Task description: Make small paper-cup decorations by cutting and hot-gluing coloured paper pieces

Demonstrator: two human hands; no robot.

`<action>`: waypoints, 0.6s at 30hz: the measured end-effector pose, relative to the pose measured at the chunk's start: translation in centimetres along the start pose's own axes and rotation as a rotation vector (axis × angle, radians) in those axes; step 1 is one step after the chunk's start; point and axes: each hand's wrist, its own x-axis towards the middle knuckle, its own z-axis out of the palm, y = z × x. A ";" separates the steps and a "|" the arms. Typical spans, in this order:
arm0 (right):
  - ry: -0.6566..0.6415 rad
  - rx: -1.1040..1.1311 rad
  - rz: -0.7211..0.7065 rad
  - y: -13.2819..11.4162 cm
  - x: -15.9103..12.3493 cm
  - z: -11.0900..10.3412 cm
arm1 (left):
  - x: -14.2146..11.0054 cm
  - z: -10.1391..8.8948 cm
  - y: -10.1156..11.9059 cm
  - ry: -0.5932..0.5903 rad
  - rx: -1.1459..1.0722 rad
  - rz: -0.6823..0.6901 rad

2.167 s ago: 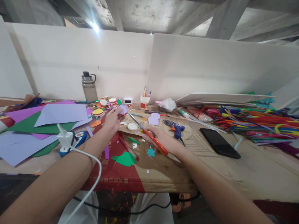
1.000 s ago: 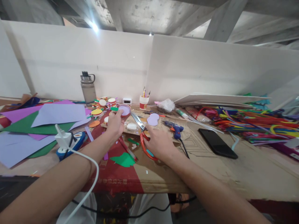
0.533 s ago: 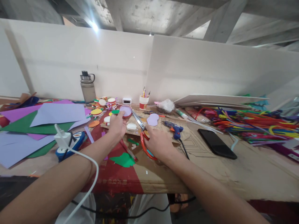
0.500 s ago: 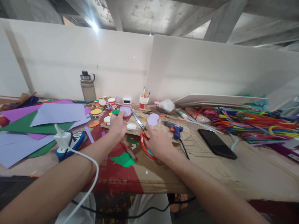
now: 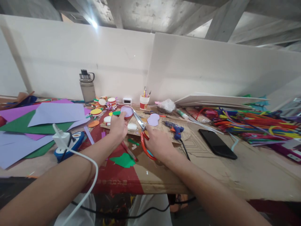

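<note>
Between thumb and fingers, my left hand (image 5: 118, 127) pinches a small round piece (image 5: 127, 110) with a light purple top and a red side. My right hand (image 5: 159, 140) is closed on the red handles of a pair of scissors (image 5: 139, 120). The slightly parted blades point up and left, with their tips at the right edge of the round piece. Below the blades lies a white disc (image 5: 132, 126). Light purple paper rounds (image 5: 153, 119) lie right of the scissors, and a green paper scrap (image 5: 123, 160) is nearer me.
A blue glue gun (image 5: 178, 133) with a black cord and a phone (image 5: 217, 143) lie to the right, before bundled pipe cleaners (image 5: 258, 125). Coloured sheets (image 5: 56, 114), a power strip (image 5: 78, 139) and a bottle (image 5: 87, 89) are left. A white cable crosses over my left forearm.
The whole view has shifted slightly. Both hands keep their grips, and the scissors stay at the edge of the round piece.
</note>
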 end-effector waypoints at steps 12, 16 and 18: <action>0.002 -0.011 -0.003 0.2 0.1 0.2 | -0.6 0.6 0.4 0.036 -0.151 -0.046; 0.045 -0.016 -0.012 0.6 0.2 0.5 | -0.3 0.5 0.5 0.046 -0.172 -0.067; 0.056 -0.013 -0.021 0.8 0.2 0.6 | -0.2 0.5 0.6 0.048 -0.188 -0.076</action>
